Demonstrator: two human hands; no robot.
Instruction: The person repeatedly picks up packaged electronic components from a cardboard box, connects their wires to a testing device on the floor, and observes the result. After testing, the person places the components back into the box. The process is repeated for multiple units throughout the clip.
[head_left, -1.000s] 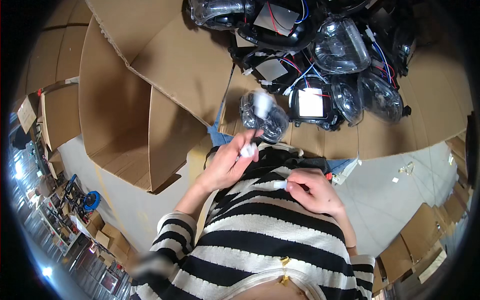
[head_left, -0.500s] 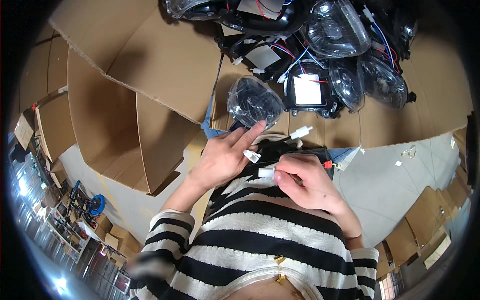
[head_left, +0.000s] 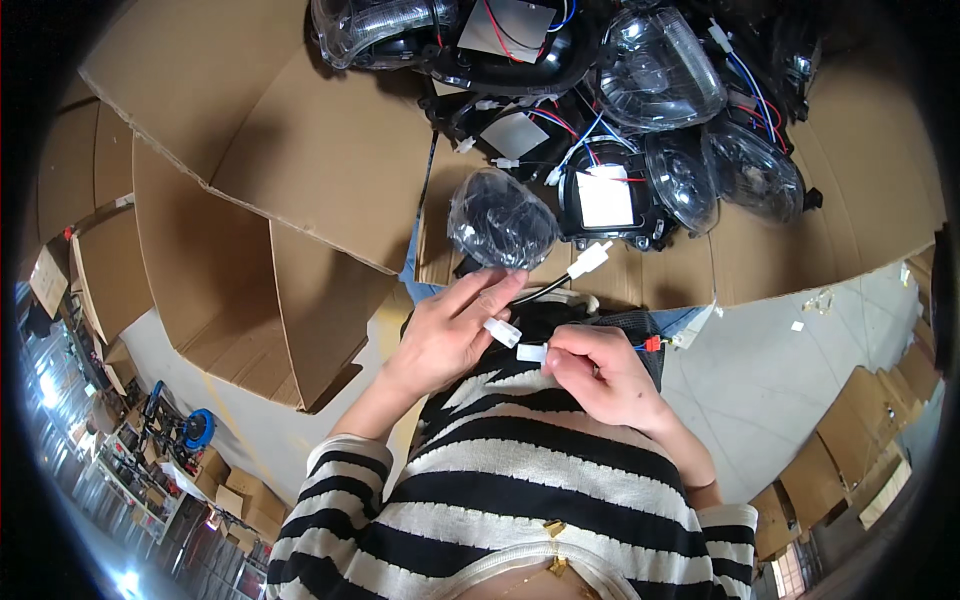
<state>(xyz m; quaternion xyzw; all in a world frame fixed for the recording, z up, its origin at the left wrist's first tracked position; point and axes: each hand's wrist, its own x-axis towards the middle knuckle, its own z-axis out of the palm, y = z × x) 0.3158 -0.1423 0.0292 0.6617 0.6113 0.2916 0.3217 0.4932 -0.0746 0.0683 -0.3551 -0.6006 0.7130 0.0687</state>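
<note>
The person's left hand (head_left: 440, 335) is pinching a white connector (head_left: 502, 332) at the thumb, its grip closed down to the width of that small piece, while two fingers are stretching forward to the near edge of a film-wrapped lamp (head_left: 503, 218) (whether they are touching the film or only overlapping it is hard to tell from above). The right hand (head_left: 610, 378) is holding a second white connector (head_left: 532, 353) between the thumb and curled fingers, leaving its far end bare. The two connectors are facing each other just apart, above the striped top (head_left: 540, 470). A third white connector (head_left: 589, 260) is sticking out beyond the hands on a black cable, and a red connector (head_left: 652, 343) is showing just right of the right hand. The wrapped lamp is lying on a cardboard sheet (head_left: 830, 250), beside a black lamp unit bearing a white square (head_left: 605, 195). Other lamps are crowding together behind, and a cardboard box (head_left: 330, 290) is standing to the left.
</note>
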